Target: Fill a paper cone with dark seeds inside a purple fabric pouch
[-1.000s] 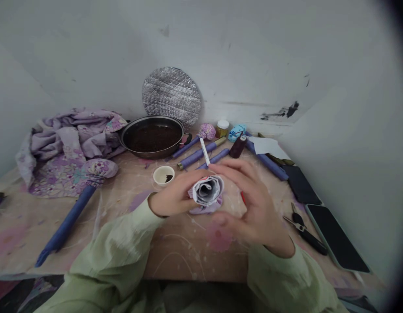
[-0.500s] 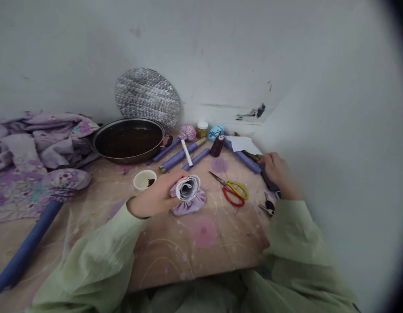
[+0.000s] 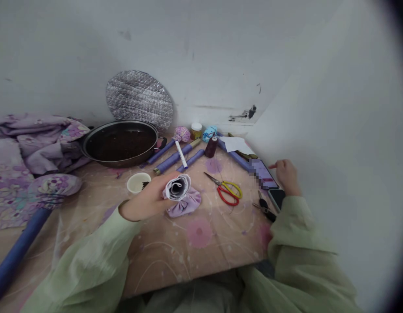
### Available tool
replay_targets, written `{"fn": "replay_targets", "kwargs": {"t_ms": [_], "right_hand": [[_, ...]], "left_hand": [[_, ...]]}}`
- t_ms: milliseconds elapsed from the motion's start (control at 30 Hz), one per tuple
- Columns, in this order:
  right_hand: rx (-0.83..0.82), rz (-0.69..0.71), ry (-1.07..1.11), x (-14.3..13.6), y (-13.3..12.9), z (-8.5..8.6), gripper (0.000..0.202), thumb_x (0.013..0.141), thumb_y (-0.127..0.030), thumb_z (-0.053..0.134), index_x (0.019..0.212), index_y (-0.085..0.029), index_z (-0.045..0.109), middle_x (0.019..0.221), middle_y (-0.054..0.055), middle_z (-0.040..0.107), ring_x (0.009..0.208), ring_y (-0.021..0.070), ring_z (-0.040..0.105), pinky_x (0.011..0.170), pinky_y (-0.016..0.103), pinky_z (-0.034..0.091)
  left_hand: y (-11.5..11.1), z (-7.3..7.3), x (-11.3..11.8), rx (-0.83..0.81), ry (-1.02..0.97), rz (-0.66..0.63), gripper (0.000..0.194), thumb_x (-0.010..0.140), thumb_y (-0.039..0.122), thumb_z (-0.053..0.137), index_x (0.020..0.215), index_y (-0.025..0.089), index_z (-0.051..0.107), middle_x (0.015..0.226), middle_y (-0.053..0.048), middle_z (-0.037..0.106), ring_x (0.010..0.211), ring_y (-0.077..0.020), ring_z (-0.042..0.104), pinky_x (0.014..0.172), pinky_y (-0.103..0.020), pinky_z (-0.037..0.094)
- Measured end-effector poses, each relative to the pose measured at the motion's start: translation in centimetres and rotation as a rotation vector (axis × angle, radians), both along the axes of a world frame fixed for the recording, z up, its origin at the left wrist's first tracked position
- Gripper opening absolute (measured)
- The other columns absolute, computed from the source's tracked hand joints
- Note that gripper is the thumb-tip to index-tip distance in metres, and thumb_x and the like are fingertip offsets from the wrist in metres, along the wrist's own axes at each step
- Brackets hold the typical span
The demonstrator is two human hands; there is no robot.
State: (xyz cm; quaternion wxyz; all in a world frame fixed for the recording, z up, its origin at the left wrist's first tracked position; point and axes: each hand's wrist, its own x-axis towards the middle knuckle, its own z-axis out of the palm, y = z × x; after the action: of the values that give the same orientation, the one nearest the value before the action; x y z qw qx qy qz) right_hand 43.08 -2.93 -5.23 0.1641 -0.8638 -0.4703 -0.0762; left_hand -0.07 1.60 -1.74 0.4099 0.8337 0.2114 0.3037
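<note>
Over flowered tablecloth (image 3: 170, 250), left fingers (image 3: 162, 179) clasp a part-hidden roll (image 3: 183, 205), empty right fingers (image 3: 281, 168) beside a part-pixelated phone (image 3: 265, 174).

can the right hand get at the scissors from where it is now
Probably yes: the right hand seems to hold nothing beside the lit phone, and the scissors lie uncovered, handles toward that side. The black-handled tool lies nearer the sleeve and doesn't appear to block the way.
</note>
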Motion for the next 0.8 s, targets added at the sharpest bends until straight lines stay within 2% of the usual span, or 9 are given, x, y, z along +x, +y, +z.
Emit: {"fn": "replay_targets", "kwargs": {"t_ms": [100, 167, 267, 300, 367, 433, 500, 633, 800], "right_hand": [[0.218, -0.004, 0.102, -2.8, 0.2, 2.6, 0.034, 0.085, -0.022, 0.028, 0.086, -0.009, 0.059, 0.062, 0.006, 0.052, 0.054, 0.0161, 0.045, 0.053, 0.031, 0.037], [0.300, 0.109, 0.180, -6.5, -0.1, 4.5, 0.031, 0.086, -0.029, 0.031, 0.081, -0.015, 0.059, 0.055, -0.001, 0.044, 0.049, 0.0131, 0.039, 0.049, 0.027, 0.034], [0.379, 0.415, 0.324, -13.4, -1.5, 7.4, 0.023, 0.084, -0.038, 0.047, 0.076, -0.021, 0.061, 0.057, -0.002, 0.048, 0.051, 0.0118, 0.043, 0.049, 0.025, 0.035], [0.393, 0.603, 0.363, -15.8, -2.2, 8.3, 0.018, 0.083, -0.036, 0.051, 0.077, -0.021, 0.061, 0.059, -0.002, 0.050, 0.052, 0.0119, 0.045, 0.050, 0.026, 0.037], [0.389, 0.939, 0.350, -19.8, -3.4, 9.8, 0.012, 0.084, -0.028, 0.053, 0.091, -0.023, 0.061, 0.066, -0.002, 0.055, 0.059, 0.0124, 0.051, 0.057, 0.027, 0.042], [0.369, 1.144, 0.251, -22.7, -4.2, 10.9, 0.019, 0.083, -0.025, 0.055, 0.102, -0.023, 0.058, 0.079, 0.001, 0.060, 0.071, 0.0146, 0.056, 0.064, 0.029, 0.046], [0.364, 1.189, 0.122, -24.6, -4.5, 11.5, 0.019, 0.083, -0.025, 0.055, 0.103, -0.022, 0.057, 0.090, 0.004, 0.064, 0.082, 0.0178, 0.058, 0.072, 0.033, 0.046], [0.226, 1.115, -0.048, -26.3, -3.6, 12.0, 0.016, 0.083, -0.029, 0.056, 0.092, -0.018, 0.063, 0.081, 0.005, 0.065, 0.080, 0.0201, 0.060, 0.072, 0.035, 0.042], [0.070, 1.115, -0.149, -27.2, -3.0, 12.7, 0.016, 0.084, -0.018, 0.051, 0.079, -0.017, 0.067, 0.075, 0.004, 0.064, 0.075, 0.0190, 0.058, 0.071, 0.035, 0.036]], "left_hand": [[-0.1, 0.0, 0.0, -0.055, -0.046, 0.017, 0.020, 0.076, 0.019, 0.062, 0.095, 0.017, 0.061, 0.086, -0.004, 0.063, 0.076, -0.0151, 0.056, 0.068, -0.022, 0.045], [-0.1, 0.0, 0.1, -0.076, -0.067, 0.028, 0.021, 0.075, 0.021, 0.063, 0.095, 0.016, 0.061, 0.087, -0.005, 0.063, 0.078, -0.0162, 0.056, 0.070, -0.024, 0.045], [-0.3, 0.1, 0.0, -0.078, -0.082, 0.004, 0.022, 0.075, 0.021, 0.063, 0.096, 0.016, 0.061, 0.089, -0.006, 0.063, 0.080, -0.0176, 0.057, 0.072, -0.026, 0.046], [-0.4, 0.1, -0.1, -0.077, -0.086, -0.009, 0.022, 0.075, 0.021, 0.063, 0.097, 0.016, 0.061, 0.089, -0.007, 0.063, 0.080, -0.0181, 0.056, 0.072, -0.027, 0.045], [-0.6, 0.3, -0.2, -0.082, -0.089, -0.024, 0.024, 0.074, 0.019, 0.064, 0.097, 0.016, 0.062, 0.090, -0.007, 0.063, 0.082, -0.0186, 0.056, 0.074, -0.027, 0.045], [-0.7, 0.6, -0.3, -0.091, -0.099, -0.024, 0.026, 0.070, 0.015, 0.065, 0.096, 0.016, 0.064, 0.089, -0.006, 0.063, 0.081, -0.0182, 0.056, 0.075, -0.027, 0.044], [-0.9, 0.9, -0.3, -0.107, -0.117, -0.027, 0.026, 0.067, 0.013, 0.067, 0.093, 0.017, 0.065, 0.089, -0.004, 0.063, 0.081, -0.0180, 0.056, 0.077, -0.027, 0.043], [-1.1, 1.0, -0.2, -0.132, -0.151, -0.020, 0.025, 0.069, 0.016, 0.066, 0.094, 0.019, 0.067, 0.088, -0.004, 0.065, 0.085, -0.0195, 0.058, 0.083, -0.027, 0.042], [-1.1, 0.8, -0.2, -0.029, -0.167, -0.049, 0.034, 0.070, 0.010, 0.062, 0.103, 0.020, 0.065, 0.096, -0.003, 0.066, 0.091, -0.0203, 0.058, 0.086, -0.029, 0.041]]}}
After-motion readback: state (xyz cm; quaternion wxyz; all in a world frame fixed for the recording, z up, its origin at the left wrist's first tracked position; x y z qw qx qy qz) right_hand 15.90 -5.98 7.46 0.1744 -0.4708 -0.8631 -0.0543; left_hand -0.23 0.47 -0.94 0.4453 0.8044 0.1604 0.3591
